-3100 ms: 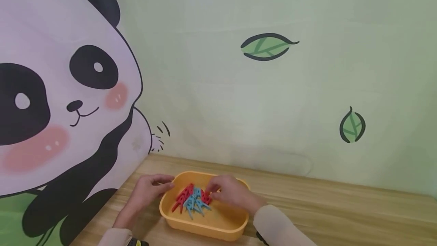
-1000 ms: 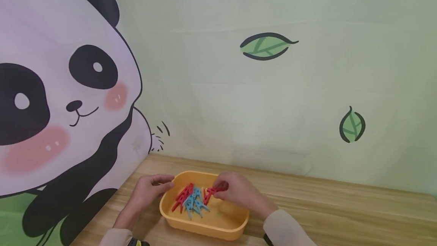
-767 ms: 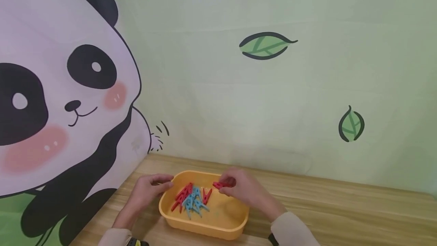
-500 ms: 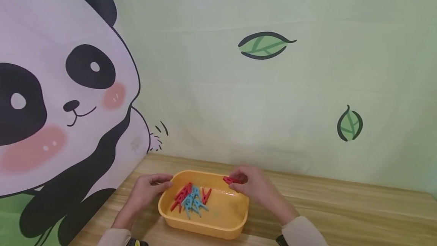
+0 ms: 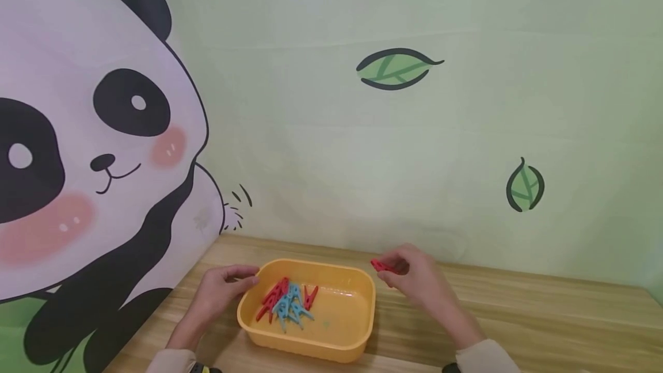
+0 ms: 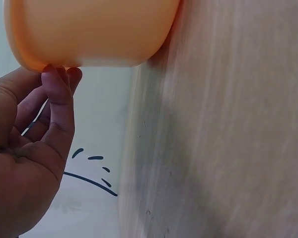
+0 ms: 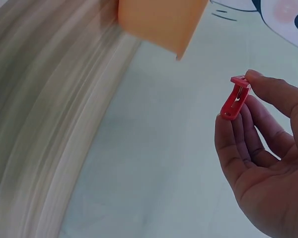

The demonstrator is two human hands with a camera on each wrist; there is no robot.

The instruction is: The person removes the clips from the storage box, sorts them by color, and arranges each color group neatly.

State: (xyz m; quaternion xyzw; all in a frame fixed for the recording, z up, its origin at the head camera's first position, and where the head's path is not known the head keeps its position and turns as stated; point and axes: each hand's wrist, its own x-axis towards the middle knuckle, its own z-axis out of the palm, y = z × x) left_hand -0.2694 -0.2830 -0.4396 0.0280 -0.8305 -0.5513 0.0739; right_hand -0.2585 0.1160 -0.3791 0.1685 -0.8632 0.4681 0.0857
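In the head view, a yellow plastic basin (image 5: pixel 311 351) holds a small pile of red clothespins (image 5: pixel 273 299) and blue clothespins (image 5: pixel 288 305). One red clothespin (image 5: pixel 309 298) lies a little to the right of the pile. My left hand (image 5: pixel 223 292) pinches the basin's left rim, and the left wrist view has its fingertips (image 6: pixel 50 74) at that rim. Beyond the basin's right side, my right hand (image 5: pixel 422 278) is raised above the table, pinching another red clothespin (image 7: pixel 235 99) between thumb and fingers.
The basin stands on a wood-grain table (image 5: pixel 559 327). Behind it hangs a pale green backdrop (image 5: pixel 331 148) with a printed panda (image 5: pixel 129 189) at left and two leaves. The backdrop meets the table's back edge.
My right hand has taken a red clothespin out of the basin, moving right and upward past the right rim with it. The left hand has stayed at the left rim.
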